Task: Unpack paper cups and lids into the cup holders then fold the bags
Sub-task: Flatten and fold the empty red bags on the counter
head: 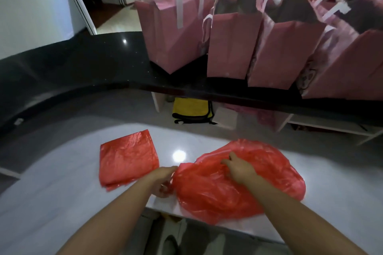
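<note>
You are working at the pale worktop (62,203), and no cups, lids or cup holders are showing, so the unpacking looks finished and you are well into the folding. The loose red plastic bag (269,176) is lying crumpled near the worktop's front edge, still to be flattened and folded. Beside it, to the left and just apart, the folded red bag (126,157) is resting as a neat square, so one looks done. Your left hand (163,182) is pinching the loose bag's gathered left end, while your right hand (238,170) is pressing down on its middle, fingers spread into the plastic. Beyond, the pink paper carrier bags (232,43) are standing in a row on the dark counter (83,64), well clear of you. Nothing is blocking the fold.
</note>
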`<state>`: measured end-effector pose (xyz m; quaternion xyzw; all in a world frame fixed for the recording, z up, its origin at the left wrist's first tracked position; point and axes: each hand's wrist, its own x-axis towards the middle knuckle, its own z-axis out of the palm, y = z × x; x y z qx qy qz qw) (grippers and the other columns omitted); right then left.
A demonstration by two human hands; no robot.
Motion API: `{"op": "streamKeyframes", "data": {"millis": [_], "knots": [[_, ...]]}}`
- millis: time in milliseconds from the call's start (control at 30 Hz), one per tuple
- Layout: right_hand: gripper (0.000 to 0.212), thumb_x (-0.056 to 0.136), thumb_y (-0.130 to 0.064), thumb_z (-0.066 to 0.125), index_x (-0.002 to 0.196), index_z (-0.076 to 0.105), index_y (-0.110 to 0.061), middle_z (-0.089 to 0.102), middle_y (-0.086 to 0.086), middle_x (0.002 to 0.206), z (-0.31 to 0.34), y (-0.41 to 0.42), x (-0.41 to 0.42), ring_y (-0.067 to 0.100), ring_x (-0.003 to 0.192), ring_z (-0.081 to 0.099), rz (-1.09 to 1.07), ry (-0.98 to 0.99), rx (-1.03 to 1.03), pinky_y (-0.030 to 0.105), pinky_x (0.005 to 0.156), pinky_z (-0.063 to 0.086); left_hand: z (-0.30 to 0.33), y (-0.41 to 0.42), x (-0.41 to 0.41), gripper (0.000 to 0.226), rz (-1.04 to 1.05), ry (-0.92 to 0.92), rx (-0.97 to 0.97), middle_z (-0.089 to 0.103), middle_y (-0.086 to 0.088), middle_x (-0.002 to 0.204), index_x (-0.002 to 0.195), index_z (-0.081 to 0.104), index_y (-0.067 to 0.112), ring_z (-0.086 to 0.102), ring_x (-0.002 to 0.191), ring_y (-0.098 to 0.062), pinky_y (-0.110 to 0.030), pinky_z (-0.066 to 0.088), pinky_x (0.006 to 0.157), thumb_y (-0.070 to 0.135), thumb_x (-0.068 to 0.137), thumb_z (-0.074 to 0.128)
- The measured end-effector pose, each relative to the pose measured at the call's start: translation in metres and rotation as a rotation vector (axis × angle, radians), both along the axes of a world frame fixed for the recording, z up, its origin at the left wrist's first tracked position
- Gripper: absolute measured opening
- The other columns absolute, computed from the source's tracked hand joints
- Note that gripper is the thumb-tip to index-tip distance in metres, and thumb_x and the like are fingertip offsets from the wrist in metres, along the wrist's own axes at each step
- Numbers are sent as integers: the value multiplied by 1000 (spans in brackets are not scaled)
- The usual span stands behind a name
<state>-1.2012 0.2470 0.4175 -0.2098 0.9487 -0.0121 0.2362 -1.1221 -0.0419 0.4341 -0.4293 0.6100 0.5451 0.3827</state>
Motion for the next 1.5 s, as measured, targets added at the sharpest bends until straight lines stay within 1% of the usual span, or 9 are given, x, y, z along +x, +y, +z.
{"op": "streamKeyframes", "data": {"millis": [267,467,667,833,967,1067,1233,1367,1500], "knots": [[27,100,-24,49,119,68,-19,51,10,128,18,-9,-12,32,113,60,-71,77,-17,38,90,49,12,-23,-32,30,-119,143,-68,45,-2,58,65,67,9,34,47,-12,-23,29,48,27,76,89],[20,94,-26,57,97,70,-12,70,13,96,79,-7,-49,36,93,66,-247,230,-297,39,70,51,77,-27,-85,16,-54,503,-259,52,-8,74,87,64,4,41,52,-16,-24,34,50,16,87,75],[18,92,-26,69,107,73,-17,75,6,105,130,16,-79,24,101,68,-363,286,-537,31,85,52,145,-10,-107,11,-199,920,-446,65,9,64,80,72,20,56,44,0,-18,42,43,21,91,69],[9,96,-21,64,103,69,-23,74,-5,83,158,34,-84,3,60,69,-470,319,-734,24,73,54,174,5,-102,10,-60,1171,-607,73,12,81,82,71,28,68,80,-3,-22,52,74,23,89,66],[17,97,-15,63,108,64,-27,70,-5,85,179,27,-69,5,63,71,-467,326,-923,23,68,55,183,33,-85,15,-83,1354,-625,72,17,95,95,74,31,65,91,5,-5,44,79,20,93,65],[23,93,-15,67,104,64,-35,70,-4,86,177,14,-50,10,70,74,-372,188,-940,20,61,55,168,64,-70,26,-340,1350,-634,70,9,115,119,74,21,62,105,-2,-14,44,94,19,96,62],[35,90,-22,71,125,65,-21,63,1,111,140,13,-18,18,104,62,-314,257,-598,29,94,46,112,107,-35,44,-527,1224,-543,62,1,131,141,59,14,58,115,-12,-9,35,95,10,97,57],[7,91,-23,70,98,69,-19,60,-5,92,116,21,20,9,80,55,-391,439,-723,28,73,42,76,130,-9,54,-570,1176,-458,59,1,131,146,53,18,59,114,-16,-3,34,91,4,94,57],[23,94,-31,70,77,74,-15,71,-1,70,96,24,52,4,63,57,-401,100,-715,26,62,39,54,143,11,54,-579,1135,-378,54,5,141,148,50,22,50,126,-13,-25,40,109,6,97,51]]}}
